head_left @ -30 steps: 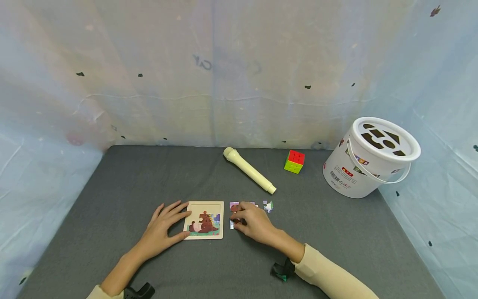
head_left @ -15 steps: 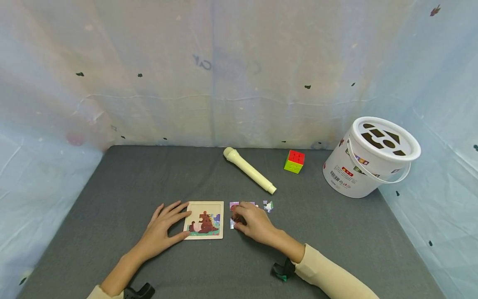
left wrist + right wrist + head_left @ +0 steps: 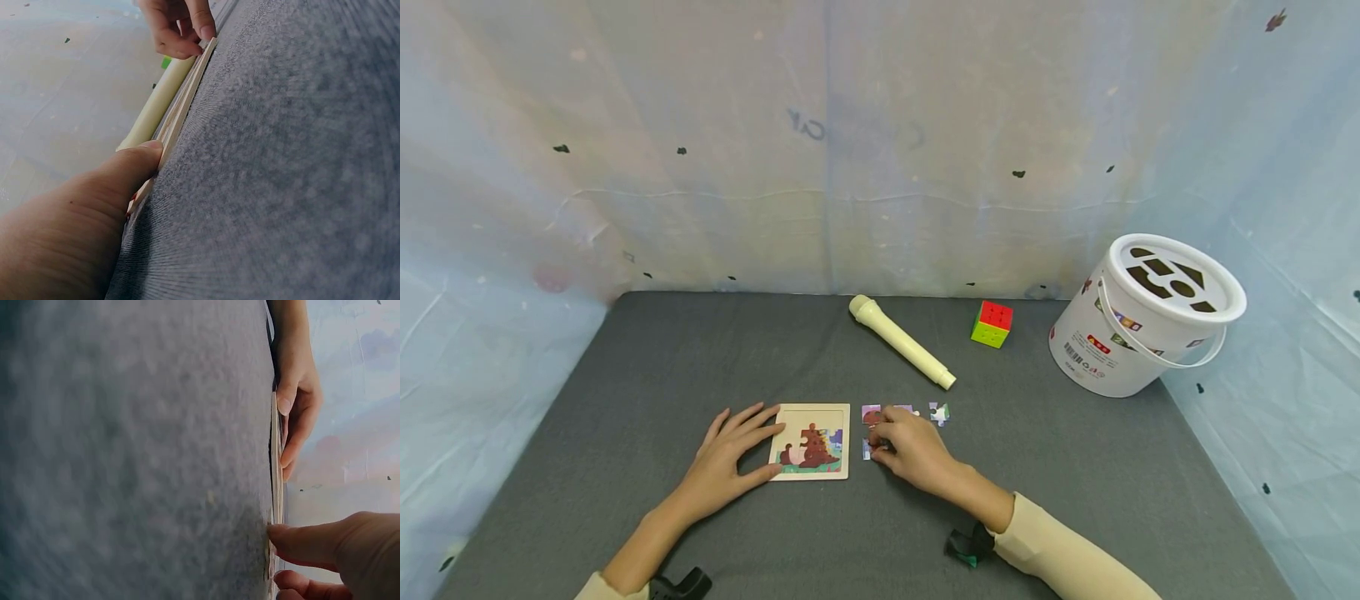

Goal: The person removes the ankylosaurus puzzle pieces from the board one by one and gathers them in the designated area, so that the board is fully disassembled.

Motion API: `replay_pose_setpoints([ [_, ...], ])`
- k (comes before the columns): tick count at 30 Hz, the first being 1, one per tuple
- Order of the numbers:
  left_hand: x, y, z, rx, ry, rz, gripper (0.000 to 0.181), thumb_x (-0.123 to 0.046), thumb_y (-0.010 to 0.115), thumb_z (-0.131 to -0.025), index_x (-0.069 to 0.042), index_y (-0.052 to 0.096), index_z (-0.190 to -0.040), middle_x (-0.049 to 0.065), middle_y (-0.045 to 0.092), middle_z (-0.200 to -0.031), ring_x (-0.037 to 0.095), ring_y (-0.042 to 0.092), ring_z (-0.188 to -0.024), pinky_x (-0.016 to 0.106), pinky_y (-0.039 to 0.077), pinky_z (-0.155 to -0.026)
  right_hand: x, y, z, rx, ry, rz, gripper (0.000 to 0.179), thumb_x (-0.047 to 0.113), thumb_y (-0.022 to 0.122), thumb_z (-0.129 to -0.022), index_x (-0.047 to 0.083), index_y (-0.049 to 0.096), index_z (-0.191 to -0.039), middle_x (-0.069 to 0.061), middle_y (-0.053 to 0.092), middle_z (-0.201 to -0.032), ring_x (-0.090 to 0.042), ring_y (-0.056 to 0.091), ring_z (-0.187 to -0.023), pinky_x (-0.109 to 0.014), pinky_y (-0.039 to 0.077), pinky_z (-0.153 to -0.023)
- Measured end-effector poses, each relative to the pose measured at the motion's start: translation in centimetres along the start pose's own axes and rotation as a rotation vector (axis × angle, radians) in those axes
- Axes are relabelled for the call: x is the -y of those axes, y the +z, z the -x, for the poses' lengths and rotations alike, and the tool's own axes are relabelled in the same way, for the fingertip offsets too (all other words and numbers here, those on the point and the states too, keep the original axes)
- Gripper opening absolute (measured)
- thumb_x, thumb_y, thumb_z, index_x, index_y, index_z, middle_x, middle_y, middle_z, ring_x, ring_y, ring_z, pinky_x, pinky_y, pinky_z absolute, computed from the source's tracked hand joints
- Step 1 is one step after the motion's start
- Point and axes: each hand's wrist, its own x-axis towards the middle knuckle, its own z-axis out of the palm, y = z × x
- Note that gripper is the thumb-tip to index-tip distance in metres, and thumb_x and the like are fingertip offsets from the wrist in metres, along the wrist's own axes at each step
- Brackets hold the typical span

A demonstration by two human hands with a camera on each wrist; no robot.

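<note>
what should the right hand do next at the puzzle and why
Probably lift one of the loose puzzle pieces toward the puzzle board. The board's upper part is bare, the pieces lie just right of it, and the right hand is down among them, while the left hand rests at the board's left edge. Whether the right fingers pinch a piece is hidden.

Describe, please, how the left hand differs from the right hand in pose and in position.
The left hand has its fingers spread; the right hand has its fingers bent inward.
The left hand touches the left edge of the wooden puzzle board, whereas the right hand partly covers loose puzzle pieces; whether it grips one is hidden.
Both wear cream sleeves.
</note>
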Motion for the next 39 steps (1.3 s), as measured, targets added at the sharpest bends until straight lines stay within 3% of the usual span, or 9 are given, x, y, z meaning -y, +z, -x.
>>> replay_pose_setpoints([
  [9,0.1,0.1,0.0,-0.001,-0.002,-0.001,0.060,-0.042,0.080,-0.083,-0.016,0.064,-0.135,0.009,0.049,-0.150,0.038,0.037,-0.140,0.067,0.013,-0.111,0.5,-0.3,-0.2,0.047,-0.004,0.032,0.009,0.010,0.083,-0.081,0.012,0.075,-0.078,0.004,0.064,-0.083,-0.011,0.060,-0.075,-0.028,0.051,-0.065],
  [15,0.3,0.1,0.0,0.003,-0.004,-0.003,0.060,-0.044,0.079,-0.084,-0.017,0.064,-0.135,0.008,0.049,-0.150,0.037,0.036,-0.140,0.066,0.013,-0.111,0.6,-1.6,-1.0,0.173,-0.021,-0.082,0.005,0.011,0.079,-0.086,0.007,0.077,-0.085,0.002,0.066,-0.083,-0.008,0.058,-0.073,-0.024,0.049,-0.063],
  [19,0.2,0.1,-0.1,0.005,-0.001,-0.004,0.060,-0.044,0.079,-0.084,-0.016,0.064,-0.136,0.008,0.048,-0.150,0.037,0.036,-0.140,0.067,0.013,-0.111,1.0,-2.0,-2.2,0.193,0.002,-0.157,0.006,0.011,0.079,-0.086,0.007,0.076,-0.089,0.003,0.063,-0.079,-0.007,0.053,-0.068,-0.021,0.043,-0.059],
  [24,0.2,0.0,-0.1,0.005,0.001,0.005,0.060,-0.043,0.079,-0.084,-0.016,0.064,-0.135,0.009,0.048,-0.150,0.037,0.036,-0.140,0.068,0.013,-0.110,1.9,-1.3,-4.2,0.178,-0.009,-0.253,0.021,0.006,0.079,-0.086,0.003,0.073,-0.105,-0.006,0.065,-0.094,-0.019,0.062,-0.081,-0.021,0.047,-0.068],
  [30,0.3,0.1,0.1,0.006,0.004,0.006,0.059,-0.041,0.079,-0.084,-0.016,0.064,-0.135,0.009,0.048,-0.150,0.038,0.037,-0.140,0.068,0.014,-0.110,3.4,0.6,-6.4,0.243,-0.022,-0.368,0.036,0.005,0.076,-0.088,0.000,0.066,-0.122,-0.011,0.062,-0.112,-0.023,0.063,-0.097,-0.022,0.051,-0.080],
  [39,0.2,0.1,0.2,0.009,0.008,0.012,0.059,-0.040,0.079,-0.085,-0.017,0.063,-0.136,0.009,0.048,-0.151,0.037,0.036,-0.141,0.069,0.014,-0.110,4.8,1.7,-7.7,0.269,0.011,-0.305,0.043,0.010,0.079,-0.087,0.005,0.065,-0.127,-0.010,0.055,-0.118,-0.018,0.058,-0.093,-0.017,0.046,-0.075],
])
